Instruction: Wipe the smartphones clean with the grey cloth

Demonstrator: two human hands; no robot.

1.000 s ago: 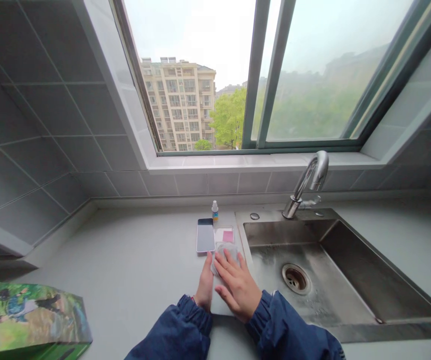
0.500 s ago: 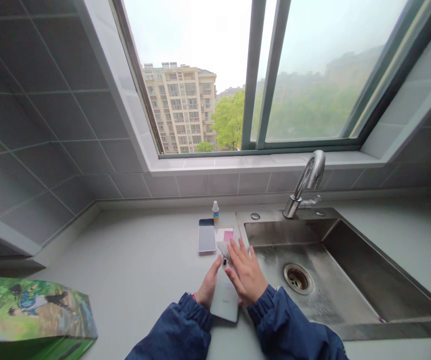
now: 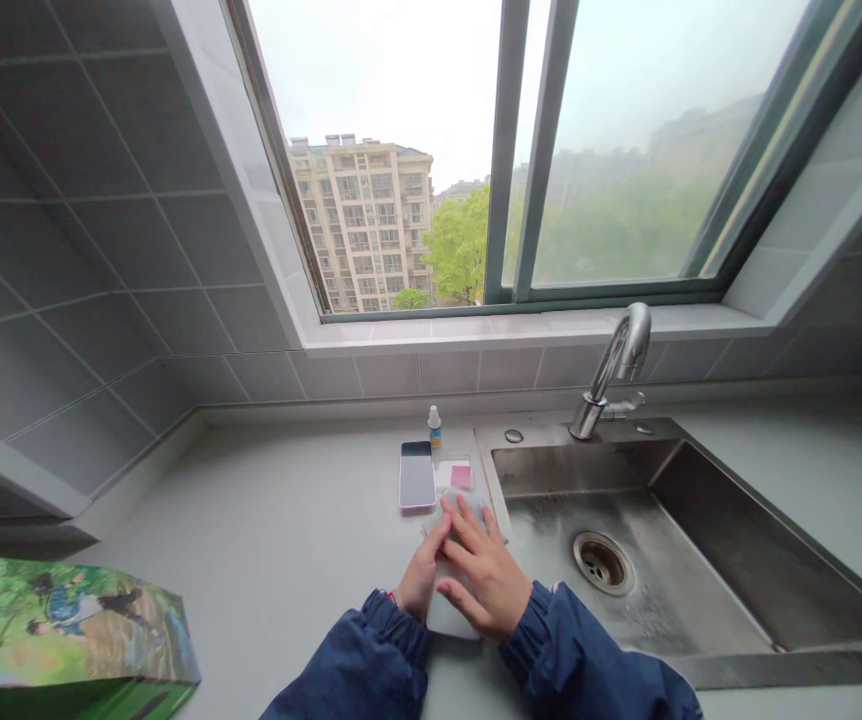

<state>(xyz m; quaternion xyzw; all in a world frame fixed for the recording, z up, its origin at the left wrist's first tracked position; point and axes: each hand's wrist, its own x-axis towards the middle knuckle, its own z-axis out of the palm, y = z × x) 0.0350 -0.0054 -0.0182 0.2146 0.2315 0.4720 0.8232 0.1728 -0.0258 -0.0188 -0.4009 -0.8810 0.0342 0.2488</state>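
Note:
My left hand (image 3: 419,578) grips the left side of a white smartphone (image 3: 452,622), its back turned up, low above the counter or on it. Across that back my right hand (image 3: 488,580) lies with fingers stretched, pressing a thin white cloth (image 3: 471,500) against the top end. The thumb of the right hand stands apart from its fingers. Cloth and fingers hide most of the phone's upper half. Just beyond them, a second phone (image 3: 417,476) rests face up. Beside it lies a small clear case (image 3: 443,467) with a pink square (image 3: 461,477) on it.
A small white-capped bottle (image 3: 435,428) stands behind the second phone. To the right is a steel sink (image 3: 708,540) with a chrome faucet (image 3: 611,370). A green printed bag or box (image 3: 71,630) fills the lower left. A window (image 3: 371,230) is ahead.
The cloth and my right hand have shifted over the phone's top end, and the camera lens seen before is now covered. My left fingertips have come against the right ones. The view has tilted slightly.

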